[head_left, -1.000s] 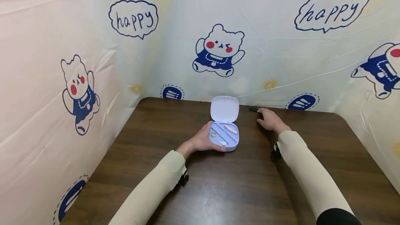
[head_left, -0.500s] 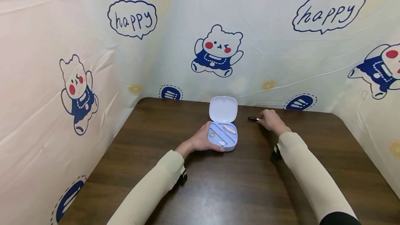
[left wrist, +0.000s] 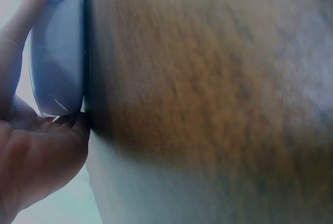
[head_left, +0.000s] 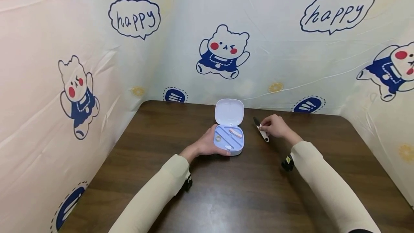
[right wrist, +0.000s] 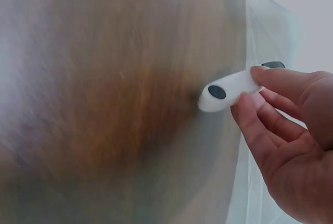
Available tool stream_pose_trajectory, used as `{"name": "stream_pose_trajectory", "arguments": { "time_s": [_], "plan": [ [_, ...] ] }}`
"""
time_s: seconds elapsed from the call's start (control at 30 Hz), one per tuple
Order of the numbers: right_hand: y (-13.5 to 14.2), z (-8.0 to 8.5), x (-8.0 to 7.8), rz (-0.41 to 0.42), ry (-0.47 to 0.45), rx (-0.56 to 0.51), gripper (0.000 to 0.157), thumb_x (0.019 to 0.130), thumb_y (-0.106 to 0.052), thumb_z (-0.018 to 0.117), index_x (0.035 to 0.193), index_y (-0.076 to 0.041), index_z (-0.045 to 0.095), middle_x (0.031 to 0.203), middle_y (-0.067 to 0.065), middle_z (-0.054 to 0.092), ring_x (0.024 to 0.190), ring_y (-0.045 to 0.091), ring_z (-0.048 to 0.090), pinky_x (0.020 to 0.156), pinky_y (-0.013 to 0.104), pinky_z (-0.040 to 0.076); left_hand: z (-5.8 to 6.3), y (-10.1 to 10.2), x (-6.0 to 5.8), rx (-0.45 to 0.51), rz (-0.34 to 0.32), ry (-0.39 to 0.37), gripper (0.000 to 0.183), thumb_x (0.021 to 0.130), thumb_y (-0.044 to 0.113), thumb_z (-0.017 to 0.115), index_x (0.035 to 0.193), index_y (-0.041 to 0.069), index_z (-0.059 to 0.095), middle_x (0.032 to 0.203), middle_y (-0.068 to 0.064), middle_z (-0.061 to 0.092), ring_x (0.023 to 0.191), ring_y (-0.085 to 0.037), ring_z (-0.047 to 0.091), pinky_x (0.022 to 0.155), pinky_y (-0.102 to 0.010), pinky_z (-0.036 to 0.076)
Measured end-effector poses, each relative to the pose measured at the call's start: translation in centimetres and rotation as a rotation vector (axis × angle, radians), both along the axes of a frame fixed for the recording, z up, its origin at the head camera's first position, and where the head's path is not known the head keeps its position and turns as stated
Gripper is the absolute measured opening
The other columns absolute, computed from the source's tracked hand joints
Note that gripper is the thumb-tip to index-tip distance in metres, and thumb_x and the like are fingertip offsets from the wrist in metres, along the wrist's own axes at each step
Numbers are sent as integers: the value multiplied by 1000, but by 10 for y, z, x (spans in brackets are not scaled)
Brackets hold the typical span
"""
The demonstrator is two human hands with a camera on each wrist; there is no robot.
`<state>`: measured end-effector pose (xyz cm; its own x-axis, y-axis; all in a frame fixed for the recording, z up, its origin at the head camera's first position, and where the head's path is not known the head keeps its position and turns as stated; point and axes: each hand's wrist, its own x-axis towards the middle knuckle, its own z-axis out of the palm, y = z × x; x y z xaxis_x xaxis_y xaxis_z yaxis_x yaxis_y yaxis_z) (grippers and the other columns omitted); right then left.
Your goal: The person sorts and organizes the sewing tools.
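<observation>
An open light-blue box (head_left: 228, 140) with diagonal dividers stands on the table, its white lid (head_left: 229, 112) tilted back. My left hand (head_left: 207, 144) grips its left side. In the left wrist view the thumb lies by a round button on the box front (left wrist: 57, 52). Inside sit a small ring (head_left: 218, 138), a pale pink strip (head_left: 235, 132) and a small white piece (head_left: 228, 147). Right of the box, my right hand (head_left: 275, 126) pinches a slim white tool with a dark end (head_left: 263, 135). A black oval marks its white end (right wrist: 229, 92) in the right wrist view.
The brown wooden table (head_left: 226, 190) runs to a printed cloth (head_left: 275, 46) hung at the back and sides. A dark wrist device (head_left: 287, 163) is strapped under the right sleeve, with another (head_left: 187, 183) under the left.
My right hand has lifted the slim white tool from near the table's back edge, drawn it nearer and turned it so its white end points forward-down. The left hand keeps holding the box.
</observation>
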<state>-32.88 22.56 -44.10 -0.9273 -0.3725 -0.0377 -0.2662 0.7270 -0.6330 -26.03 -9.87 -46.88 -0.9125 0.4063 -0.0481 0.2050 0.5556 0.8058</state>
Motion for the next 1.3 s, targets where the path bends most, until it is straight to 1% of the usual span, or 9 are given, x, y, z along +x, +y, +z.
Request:
{"name": "stream_pose_trajectory", "arguments": {
  "time_s": [0.17,0.33,0.43,0.5,0.63,0.8,0.9,1.07,1.3],
  "plan": [
    [-8,4,10,26,-44,-90,15,98,-10,69,104,2,73,87,13,71,71,22,66,66,31,56,0,0,-2,-7,-7,25,112,66,39,97,150,8,29,137,-8,46,120,-21,47,106,-40,40],
    [-18,14,21,97,-49,-185,19,98,-12,70,109,3,71,91,14,71,75,26,68,70,39,59,2,-1,-2,4,7,12,117,64,40,98,152,9,28,138,-9,45,122,-23,47,107,-42,40],
    [-28,21,26,134,-45,-226,19,98,-13,70,110,2,72,92,14,72,76,26,68,72,42,60,0,-1,-5,-3,14,4,119,64,42,98,154,10,26,140,-9,45,124,-23,46,108,-43,40],
    [-37,25,30,152,-41,-249,18,98,-12,70,110,2,72,93,15,72,76,25,68,71,41,60,-4,-1,-8,-8,12,11,119,64,44,97,154,11,26,141,-8,45,124,-22,46,108,-42,39],
    [-56,28,35,188,-32,-279,16,96,-10,71,108,1,72,93,14,72,76,23,67,68,35,59,-11,-2,-13,-5,-4,32,119,62,47,97,151,11,28,139,-7,45,122,-21,47,106,-41,39],
    [-75,26,40,228,-21,-325,18,95,-8,73,108,4,71,93,16,71,80,33,68,68,34,59,-12,-1,-11,-6,-2,25,115,64,45,97,150,11,29,137,-8,46,119,-20,48,105,-40,40],
    [-82,23,41,251,4,-322,18,95,-8,73,108,3,72,94,15,71,82,33,68,69,33,58,-9,0,-8,-1,-9,24,112,66,42,97,149,9,30,137,-8,46,118,-20,49,104,-40,41],
    [-88,15,39,278,37,-276,15,95,-9,73,107,1,73,92,10,71,78,21,65,69,30,56,-4,1,-2,-2,-22,30,110,68,40,96,149,7,29,138,-9,46,118,-21,49,105,-40,41],
    [-97,9,41,255,87,-161,12,95,-7,71,105,-4,76,92,4,73,83,16,63,75,31,53,-3,0,-1,8,-6,21,110,67,40,96,149,7,30,138,-11,45,120,-22,49,105,-41,41]
  ]
}}
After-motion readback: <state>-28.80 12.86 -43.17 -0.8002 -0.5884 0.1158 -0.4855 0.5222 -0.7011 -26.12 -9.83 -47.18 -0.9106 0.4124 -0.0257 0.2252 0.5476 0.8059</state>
